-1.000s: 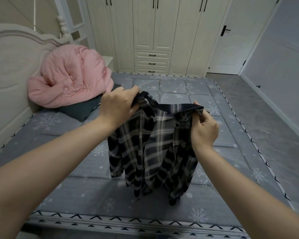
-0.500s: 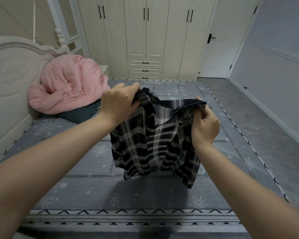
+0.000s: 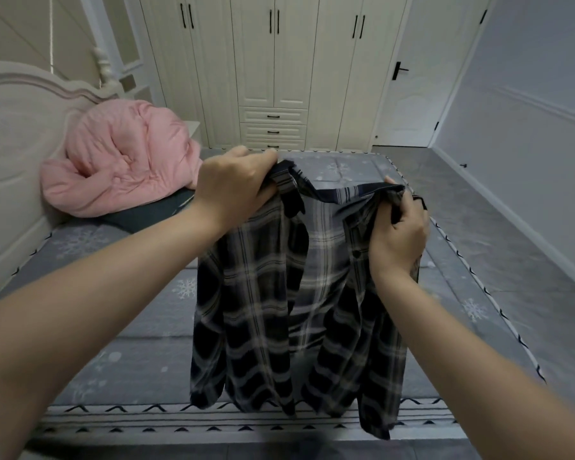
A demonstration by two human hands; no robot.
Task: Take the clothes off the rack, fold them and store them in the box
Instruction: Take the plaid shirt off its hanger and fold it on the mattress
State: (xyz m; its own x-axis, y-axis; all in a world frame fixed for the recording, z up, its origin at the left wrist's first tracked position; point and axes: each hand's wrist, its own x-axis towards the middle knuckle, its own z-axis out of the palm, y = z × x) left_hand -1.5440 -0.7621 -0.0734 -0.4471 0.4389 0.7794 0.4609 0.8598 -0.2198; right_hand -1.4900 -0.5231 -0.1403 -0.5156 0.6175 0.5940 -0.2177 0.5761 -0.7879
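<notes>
Gripping plaid shirt (image 3: 279, 293) (hanging) | left hand (image 3: 233, 187) and right hand (image 3: 397, 237) hold its shoulders

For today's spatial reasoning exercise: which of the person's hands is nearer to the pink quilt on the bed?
Left. The left hand grips the plaid shirt just beside the pink quilt; the right hand grips the shirt's far side, well away from it.

No readable text, labels, brands, numbers or signs anywhere in view. Plaid shirt (image 3: 289, 293) shows woven pattern only, no legible tag. Bed cover (image 3: 140, 360) carries snowflake motifs, no lettering.
</notes>
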